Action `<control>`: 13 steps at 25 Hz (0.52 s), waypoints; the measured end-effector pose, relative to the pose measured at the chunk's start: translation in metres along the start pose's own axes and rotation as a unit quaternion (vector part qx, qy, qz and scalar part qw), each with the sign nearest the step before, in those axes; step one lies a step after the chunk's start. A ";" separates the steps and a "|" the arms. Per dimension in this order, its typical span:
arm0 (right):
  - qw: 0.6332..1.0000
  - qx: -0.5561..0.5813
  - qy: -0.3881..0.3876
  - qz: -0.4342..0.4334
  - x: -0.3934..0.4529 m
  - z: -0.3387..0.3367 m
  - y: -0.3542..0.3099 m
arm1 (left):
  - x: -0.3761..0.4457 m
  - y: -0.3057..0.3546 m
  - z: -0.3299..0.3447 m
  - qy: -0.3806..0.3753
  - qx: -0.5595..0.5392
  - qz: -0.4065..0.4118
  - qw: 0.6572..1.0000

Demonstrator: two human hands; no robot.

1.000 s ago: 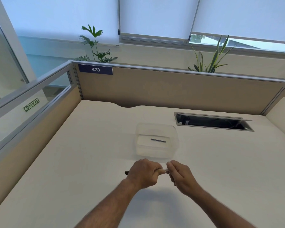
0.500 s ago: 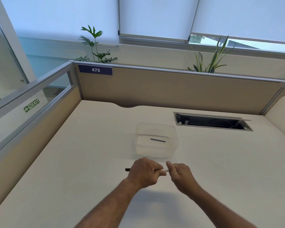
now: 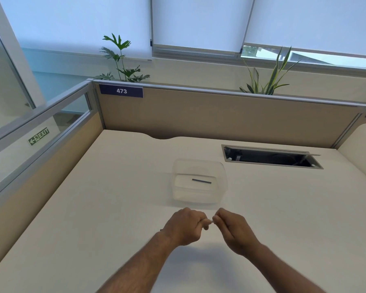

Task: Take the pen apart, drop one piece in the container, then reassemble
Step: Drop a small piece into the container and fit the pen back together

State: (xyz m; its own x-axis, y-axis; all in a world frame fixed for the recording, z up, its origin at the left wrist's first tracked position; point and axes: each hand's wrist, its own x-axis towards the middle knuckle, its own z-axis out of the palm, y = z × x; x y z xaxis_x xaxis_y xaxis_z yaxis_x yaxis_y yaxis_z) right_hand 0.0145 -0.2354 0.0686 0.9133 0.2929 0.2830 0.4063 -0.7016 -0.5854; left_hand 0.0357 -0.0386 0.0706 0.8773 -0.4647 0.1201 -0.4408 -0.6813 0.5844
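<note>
A clear plastic container [image 3: 223,188] stands on the desk just beyond my hands. A thin dark pen piece [image 3: 201,181] lies flat on its bottom. My left hand [image 3: 183,226] is closed in a fist around the pen body, which is almost fully hidden. A small pale bit of the pen [image 3: 209,222] shows between my hands. My right hand [image 3: 232,228] pinches that end with its fingertips. Both hands hover above the desk in front of the container.
The cream desk [image 3: 93,208] is bounded by tan partition panels [image 3: 220,117] at the back and left. An open cable slot [image 3: 270,158] is cut into the desk at the back right. Plants stand behind the partition.
The dark pen tip that stuck out left of my left fist is almost hidden now. My hands have drawn closer together.
</note>
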 end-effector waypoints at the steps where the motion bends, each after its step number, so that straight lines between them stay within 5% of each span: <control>1: 1.000 -0.020 0.009 -0.021 -0.001 0.000 0.001 | 0.000 0.000 0.000 -0.022 -0.014 -0.003 1.000; 5: 0.998 -0.015 0.049 -0.023 0.000 0.003 -0.002 | 0.001 0.003 0.001 -0.035 -0.009 0.003 0.999; 8: 0.989 0.093 0.029 0.109 0.006 0.005 -0.010 | 0.000 0.006 0.003 0.050 -0.012 0.014 0.999; 13: 0.909 0.288 -0.045 0.298 0.016 0.001 -0.017 | 0.006 0.007 0.002 0.126 0.012 0.020 0.992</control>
State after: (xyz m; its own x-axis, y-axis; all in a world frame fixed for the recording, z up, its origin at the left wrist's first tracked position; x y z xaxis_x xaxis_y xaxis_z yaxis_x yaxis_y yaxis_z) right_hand 0.0224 -0.2184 0.0819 0.9641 0.0421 -0.2622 -0.2377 -0.3035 -0.9227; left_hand 0.0376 -0.0469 0.0736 0.8773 -0.3376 0.3410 -0.4779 -0.6797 0.5565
